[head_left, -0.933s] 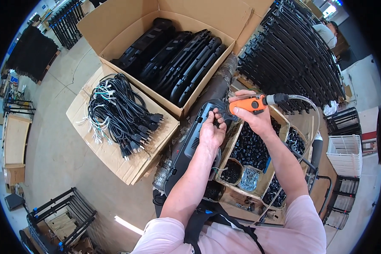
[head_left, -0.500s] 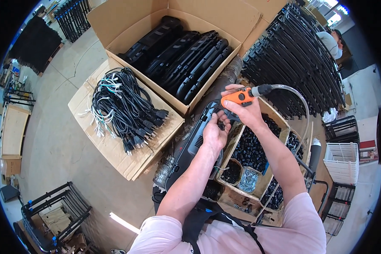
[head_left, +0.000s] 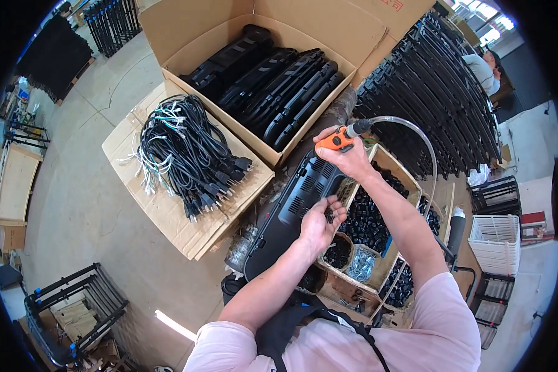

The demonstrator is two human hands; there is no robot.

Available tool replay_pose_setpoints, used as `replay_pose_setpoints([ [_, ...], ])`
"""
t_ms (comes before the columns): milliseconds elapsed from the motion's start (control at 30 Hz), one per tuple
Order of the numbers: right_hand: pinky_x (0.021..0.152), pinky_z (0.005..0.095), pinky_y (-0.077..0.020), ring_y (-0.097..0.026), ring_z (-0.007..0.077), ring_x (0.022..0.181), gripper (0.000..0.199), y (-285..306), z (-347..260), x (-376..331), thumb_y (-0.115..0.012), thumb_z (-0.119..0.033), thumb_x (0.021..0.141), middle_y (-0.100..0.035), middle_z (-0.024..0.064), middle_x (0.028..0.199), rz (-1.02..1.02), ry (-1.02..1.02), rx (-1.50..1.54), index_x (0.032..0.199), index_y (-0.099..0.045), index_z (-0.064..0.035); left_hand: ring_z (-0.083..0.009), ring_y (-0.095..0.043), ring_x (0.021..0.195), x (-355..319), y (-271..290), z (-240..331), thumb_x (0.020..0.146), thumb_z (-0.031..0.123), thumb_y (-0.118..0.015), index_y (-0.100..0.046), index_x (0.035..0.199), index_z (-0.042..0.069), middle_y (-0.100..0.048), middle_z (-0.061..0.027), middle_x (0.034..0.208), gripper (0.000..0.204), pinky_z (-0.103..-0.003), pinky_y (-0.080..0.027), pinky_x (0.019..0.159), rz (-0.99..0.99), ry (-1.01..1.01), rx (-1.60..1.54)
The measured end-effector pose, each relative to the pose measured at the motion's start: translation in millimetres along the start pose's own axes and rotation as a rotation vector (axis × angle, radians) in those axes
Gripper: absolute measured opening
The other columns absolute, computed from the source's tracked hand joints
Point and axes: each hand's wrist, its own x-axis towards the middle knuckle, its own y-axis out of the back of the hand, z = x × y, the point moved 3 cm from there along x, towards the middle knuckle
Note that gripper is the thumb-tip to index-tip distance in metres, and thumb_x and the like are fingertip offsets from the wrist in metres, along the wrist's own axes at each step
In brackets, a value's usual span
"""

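Note:
My right hand is wrapped round an orange pneumatic screwdriver, whose nose points down at the far end of a long black plastic housing. The tip is hidden behind the hand. A clear air hose curves away from the tool's back end. My left hand is cupped, palm up, beside the housing's vent slots. Small dark pieces, apparently screws, lie within its curled fingers. The housing rests at a slant on a plastic-wrapped support.
Right of the housing, a wooden bin holds black parts, with dark screws and silver fasteners in smaller compartments. Bundled power cords lie on flattened cardboard. A carton holds black housings. Black frames stand stacked near another person.
My left hand has drawn back toward me, away from the screwdriver's nose. My right hand has carried the screwdriver slightly left along the housing's far end.

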Motion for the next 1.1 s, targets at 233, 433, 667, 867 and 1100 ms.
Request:
replay_pose_setpoints([
  [233,0.095,0.0331,-0.0555,-0.070,0.0149,0.097,0.037,-9.1,-3.8,-6.1,-0.083,-0.016,0.080,-0.075,0.0056,0.105,-0.014,-0.025,0.001,0.114,-0.071,-0.0048,-0.0269,-0.070,0.094,-44.5,39.0,-31.2,0.114,0.026,-0.042,-0.058,0.123,-0.002,-0.065,-0.0143,0.108,0.033,-0.039,-0.063,0.084,0.044,0.079,0.137],
  [433,0.099,0.0336,-0.0556,-0.070,0.0173,0.108,0.047,21.0,-44.3,-27.5,-0.084,-0.013,0.085,-0.075,0.0109,0.115,0.127,0.099,0.162,0.127,-0.067,-0.0018,-0.0245,-0.069,0.095,-66.4,68.9,-31.4,0.113,0.025,-0.043,-0.062,0.120,0.002,-0.068,-0.0115,0.105,0.031,-0.040,-0.060,0.087,0.035,0.082,0.252],
  [667,0.097,0.0339,-0.0577,-0.072,0.0180,0.107,0.046,62.6,-96.9,-156.0,-0.083,-0.011,0.087,-0.077,0.0122,0.113,0.394,0.037,0.209,0.129,-0.065,-0.0014,-0.0202,-0.067,0.096,-84.2,104.8,-16.2,0.114,0.028,-0.044,-0.065,0.116,0.004,-0.069,-0.0072,0.103,0.032,-0.037,-0.056,0.090,0.018,0.239,0.474],
  [867,0.106,0.0415,-0.0534,-0.071,0.0271,0.113,0.053,64.3,-128.2,-348.9,-0.076,-0.011,0.087,-0.075,0.0207,0.119,0.863,-0.144,0.276,0.135,-0.060,0.0021,-0.0191,-0.066,0.100,-73.2,118.5,-48.9,0.114,0.026,-0.044,-0.067,0.118,0.003,-0.070,-0.0075,0.106,0.033,-0.037,-0.055,0.092,-0.068,0.417,0.757],
  [1100,0.113,0.0507,-0.0479,-0.065,0.0384,0.124,0.057,-9.9,-177.1,-563.9,-0.067,-0.012,0.094,-0.067,0.0243,0.129,1.367,-0.180,0.376,0.146,-0.047,0.0014,-0.0230,-0.045,0.145,-52.9,142.0,-62.2,0.112,0.029,-0.051,-0.059,0.144,0.000,-0.057,-0.0140,0.151,0.044,-0.035,-0.030,0.122,-0.291,0.349,1.566],
])
